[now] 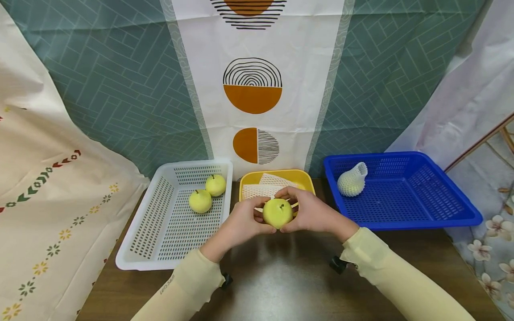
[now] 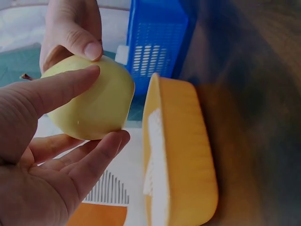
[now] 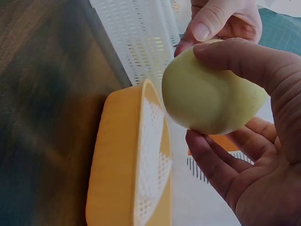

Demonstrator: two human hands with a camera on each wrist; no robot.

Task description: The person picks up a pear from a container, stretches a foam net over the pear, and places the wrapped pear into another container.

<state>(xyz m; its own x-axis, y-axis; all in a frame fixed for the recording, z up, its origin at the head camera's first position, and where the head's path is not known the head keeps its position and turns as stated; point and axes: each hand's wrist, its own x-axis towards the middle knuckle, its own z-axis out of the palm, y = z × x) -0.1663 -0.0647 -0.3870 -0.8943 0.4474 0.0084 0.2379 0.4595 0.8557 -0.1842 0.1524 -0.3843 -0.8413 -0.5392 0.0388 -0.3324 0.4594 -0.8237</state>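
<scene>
Between both hands is a yellow-green apple, its stem pointing up, held above the table in front of the yellow basket. My left hand grips its left side, thumb on the near face and fingers behind and beneath. On the opposite side my right hand grips it in the same way. In the left wrist view the apple is bare, with no net on it. The yellow basket holds flat white foam nets; the hands partly hide it in the head view.
At the left a white basket holds two more apples. The blue basket at the right contains one apple in a white foam net. A patterned cloth hangs behind the brown table.
</scene>
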